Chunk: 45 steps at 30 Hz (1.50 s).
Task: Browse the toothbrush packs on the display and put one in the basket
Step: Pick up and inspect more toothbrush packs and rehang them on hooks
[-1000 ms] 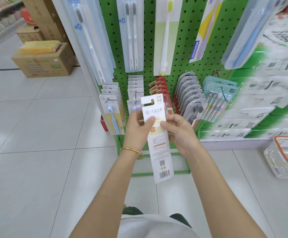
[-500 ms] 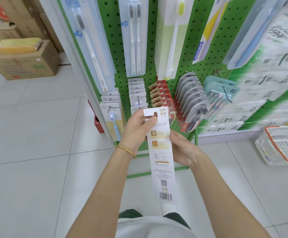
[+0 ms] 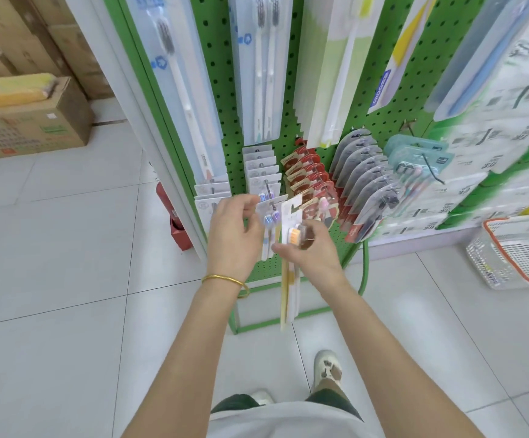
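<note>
**Two packs compared at the lower pegs**

The right grip (image 3: pixel 313 254) is closed round a toothbrush pack (image 3: pixel 288 292) near its head end, orange bristles showing. The pack hangs long end down, just in front of the pegboard's (image 3: pixel 220 90) lower row. The left grip (image 3: pixel 233 238) is at the left edge of a hung pack (image 3: pixel 269 216) with purple-headed brushes, frontmost on its peg in that row. The fingers curl at the card, but blur hides whether they pinch it or only touch.

Judgement: this is the browsing step, with one pack in hand and a second under inspection. To do it well:
- Tilt the hung pack outward on its peg rather than pulling, so the packs behind do not slide off.
- Keep the right grip firm on the blister, since the thin card could twist.
- Once a pack is chosen, carry it to the basket (image 3: pixel 522 221) on the floor off the pegboard's right end, well apart from both grips.

Half a second ago both grips shared the pack, with its printed back and barcode towards the camera. Now it shows its front, the right grip has it alone, and the left has gone to the peg row. The view also sits closer to the pegboard.
</note>
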### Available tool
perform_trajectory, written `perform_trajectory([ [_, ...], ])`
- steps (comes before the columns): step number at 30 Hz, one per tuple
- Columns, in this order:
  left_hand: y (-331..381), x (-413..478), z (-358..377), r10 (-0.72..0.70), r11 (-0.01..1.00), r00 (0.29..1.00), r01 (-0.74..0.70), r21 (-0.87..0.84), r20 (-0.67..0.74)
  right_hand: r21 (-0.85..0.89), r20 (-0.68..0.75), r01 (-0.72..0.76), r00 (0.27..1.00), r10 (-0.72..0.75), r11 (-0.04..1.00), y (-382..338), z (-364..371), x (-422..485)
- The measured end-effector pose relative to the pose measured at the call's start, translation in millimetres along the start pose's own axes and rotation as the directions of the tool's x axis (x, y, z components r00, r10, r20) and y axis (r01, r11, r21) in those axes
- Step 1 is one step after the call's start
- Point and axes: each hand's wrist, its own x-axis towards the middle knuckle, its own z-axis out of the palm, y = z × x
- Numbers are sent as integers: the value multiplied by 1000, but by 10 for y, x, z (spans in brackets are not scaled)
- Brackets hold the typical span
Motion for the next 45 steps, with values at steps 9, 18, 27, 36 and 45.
perform_trajectory([
  [9, -2, 60, -142, 95, 994, 995, -94, 51, -8, -341, -228, 34, 967, -117, 940, 172, 455, 194],
  [18, -48, 157, -87, 145, 978, 988, -150, 144, 42, -370, -301, 23, 943, -143, 929, 164, 627, 439],
  [27, -69, 435, 68, 170, 846, 961, -256, 467, 220, -320, -343, 53, 924, -168, 946, 136, 764, 569],
  [36, -3, 797, 197, 130, 615, 916, -374, 694, 379, -334, -270, 76, 947, -172, 940, 157, 660, 585],
  [45, 23, 956, 232, 29, 592, 916, -338, 731, 400, -371, -225, 132, 948, -226, 919, 143, 498, 522],
])
